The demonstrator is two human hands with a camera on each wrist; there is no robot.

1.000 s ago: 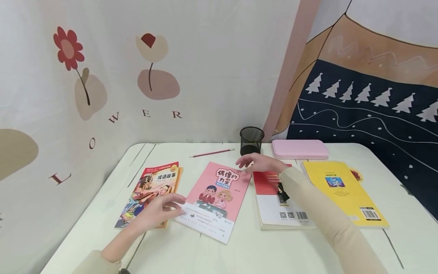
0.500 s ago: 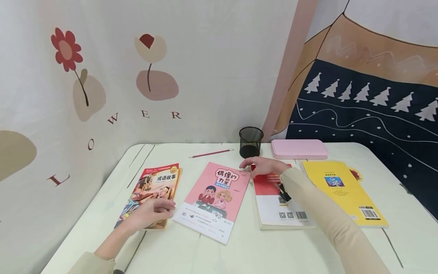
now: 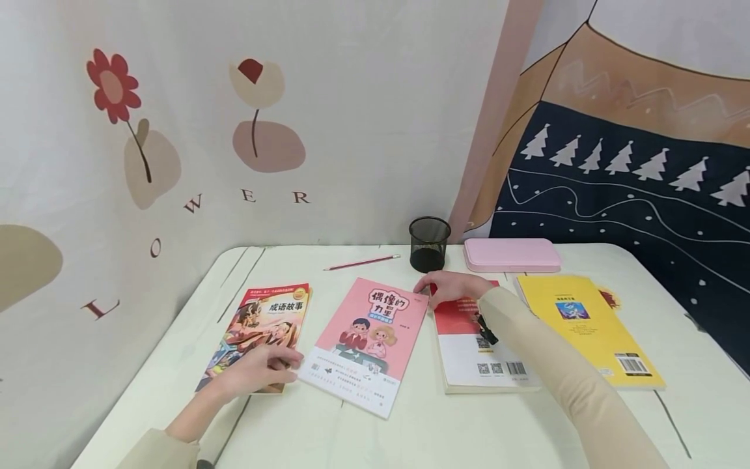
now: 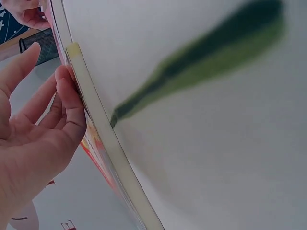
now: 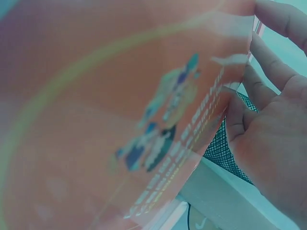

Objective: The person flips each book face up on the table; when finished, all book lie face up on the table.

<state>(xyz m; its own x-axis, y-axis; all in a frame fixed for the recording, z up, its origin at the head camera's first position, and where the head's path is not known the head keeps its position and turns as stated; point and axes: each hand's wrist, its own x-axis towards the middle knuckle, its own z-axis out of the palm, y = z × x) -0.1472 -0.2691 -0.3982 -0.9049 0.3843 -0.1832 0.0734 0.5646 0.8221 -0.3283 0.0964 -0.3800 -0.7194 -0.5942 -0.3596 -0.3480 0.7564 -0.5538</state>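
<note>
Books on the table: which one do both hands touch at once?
The pink book, second from the left: left hand at its near left corner, right hand at its far right corner.

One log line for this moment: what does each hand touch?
left hand: fingertips at pink book near-left corner | right hand: at its far-right corner | book flat on table
</note>
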